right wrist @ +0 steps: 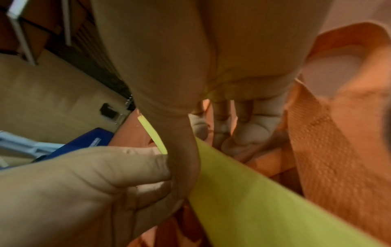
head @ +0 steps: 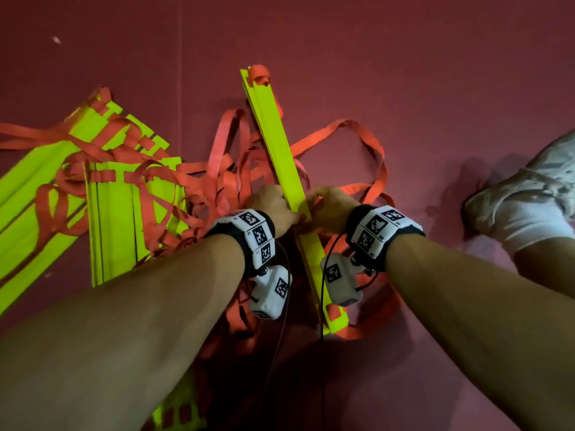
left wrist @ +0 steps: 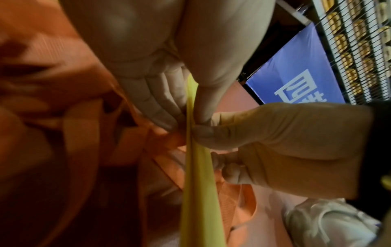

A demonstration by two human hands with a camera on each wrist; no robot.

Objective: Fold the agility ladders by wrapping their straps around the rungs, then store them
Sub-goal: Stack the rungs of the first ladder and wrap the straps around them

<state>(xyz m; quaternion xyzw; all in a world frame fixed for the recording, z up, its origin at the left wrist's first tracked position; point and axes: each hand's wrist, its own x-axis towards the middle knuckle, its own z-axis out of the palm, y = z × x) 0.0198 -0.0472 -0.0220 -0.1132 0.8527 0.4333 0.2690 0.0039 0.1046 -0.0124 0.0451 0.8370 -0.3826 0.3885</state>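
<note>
A stack of yellow-green rungs point(head: 280, 150) stands on edge, running from far centre toward me over a tangle of orange straps point(head: 357, 141). My left hand point(head: 278, 203) grips the stack near its middle from the left, thumb and fingers point(left wrist: 160, 110) pinching the yellow rungs point(left wrist: 196, 175). From the right, my right hand point(head: 326, 202) grips the same stack, thumb point(right wrist: 184, 150) on the yellow rungs point(right wrist: 253, 200) and fingers point(right wrist: 245, 133) curled behind against an orange strap point(right wrist: 328, 150). The two hands touch.
A second ladder point(head: 102, 188) lies spread at the left, its rungs tangled in straps. More rungs point(head: 177, 415) show under my left arm. A foot in a white shoe point(head: 525, 188) rests at the right on the red mat point(head: 404, 57). A blue banner point(left wrist: 296, 75) and wire rack point(left wrist: 359, 41) stand beyond.
</note>
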